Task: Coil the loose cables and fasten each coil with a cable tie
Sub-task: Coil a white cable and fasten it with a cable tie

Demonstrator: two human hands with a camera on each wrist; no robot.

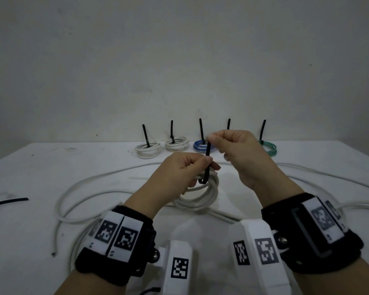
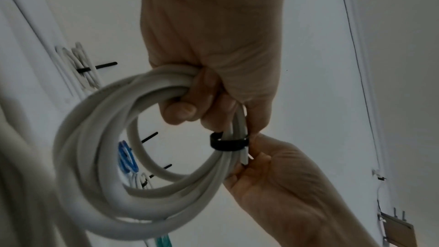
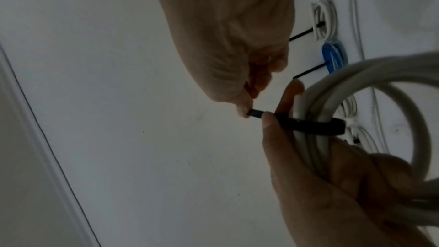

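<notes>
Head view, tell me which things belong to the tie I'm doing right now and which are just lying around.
In use:
- white coil, gripped by left hand
- black cable tie looped round it, tail pinched by right hand

Lying about:
- tied coils along the back: two white, blue, green
- loose white cable
- spare black tie

We count five tied coils beyond our hands: three white [image 1: 147, 149], one blue [image 1: 200, 146], one green [image 1: 269, 148]. A sixth white coil [image 1: 200, 194] hangs in our left hand [image 1: 179, 169]. Seven black ties show: five upright on the coils, one [image 1: 207, 165] between our two hands, one spare [image 1: 8, 202] well left.
</notes>
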